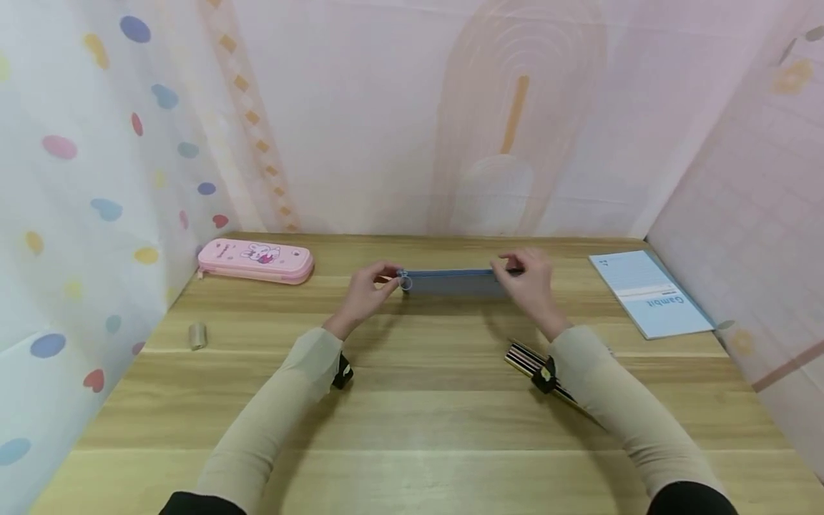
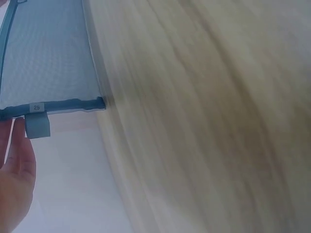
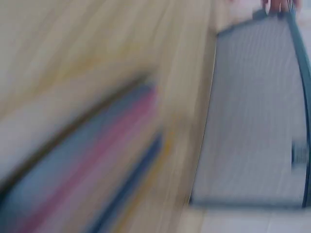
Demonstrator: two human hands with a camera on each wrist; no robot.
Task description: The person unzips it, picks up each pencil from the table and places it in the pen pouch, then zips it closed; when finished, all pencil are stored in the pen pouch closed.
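Note:
A grey mesh zipper pouch (image 1: pixel 453 285) with blue edging stands on its long edge toward the back of the table. At its left end my left hand (image 1: pixel 367 295) pinches the upper corner, close to a ring on the zip. My right hand (image 1: pixel 531 286) pinches the top edge near the other end. In the left wrist view the pouch (image 2: pixel 51 58) shows a small fabric tab, with the left hand (image 2: pixel 18 179) beside it. The right wrist view has the pouch's mesh side (image 3: pixel 252 116); the right hand itself is not seen there.
Several striped pencils (image 1: pixel 524 359) lie partly under the right forearm, blurred in the right wrist view. A pink pencil case (image 1: pixel 257 261) sits back left, a small beige cylinder (image 1: pixel 197 336) in front of it. A light blue notebook (image 1: pixel 650 293) lies at the right edge.

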